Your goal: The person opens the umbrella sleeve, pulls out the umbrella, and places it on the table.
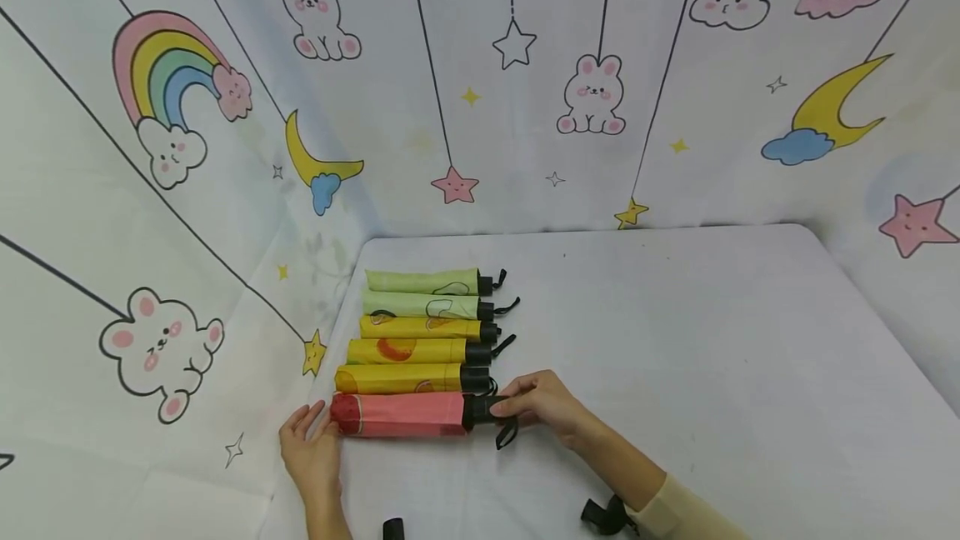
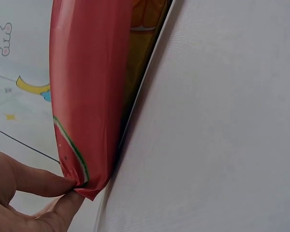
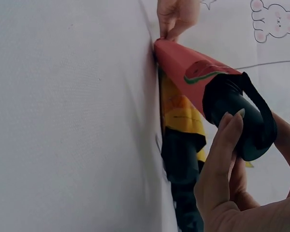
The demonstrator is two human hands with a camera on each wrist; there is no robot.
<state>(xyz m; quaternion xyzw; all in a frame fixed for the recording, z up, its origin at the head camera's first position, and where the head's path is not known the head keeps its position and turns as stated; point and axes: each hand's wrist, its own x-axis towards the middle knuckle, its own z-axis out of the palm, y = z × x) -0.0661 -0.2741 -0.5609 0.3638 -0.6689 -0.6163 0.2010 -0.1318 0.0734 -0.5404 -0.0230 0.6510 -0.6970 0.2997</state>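
A folded red umbrella (image 1: pixel 412 415) with a watermelon print lies nearest me, at the front of a row of folded umbrellas. At its closed fabric end, my left hand (image 1: pixel 315 448) pinches the tip between thumb and finger, as the left wrist view shows at the fabric corner (image 2: pixel 87 191). My right hand (image 1: pixel 543 407) grips the black handle (image 3: pixel 246 125), from which a wrist strap (image 1: pixel 507 433) hangs. Right behind lies a yellow umbrella (image 1: pixel 397 378) with an orange print, close alongside the red one.
Two more yellow umbrellas (image 1: pixel 405 351) and two pale green umbrellas (image 1: pixel 420 282) lie parallel farther back, handles to the right. A black strap-like object (image 1: pixel 607 515) shows by my right sleeve, and a small black object (image 1: pixel 393 529) at the front edge. Printed cloth walls surround the white table (image 1: pixel 712 357).
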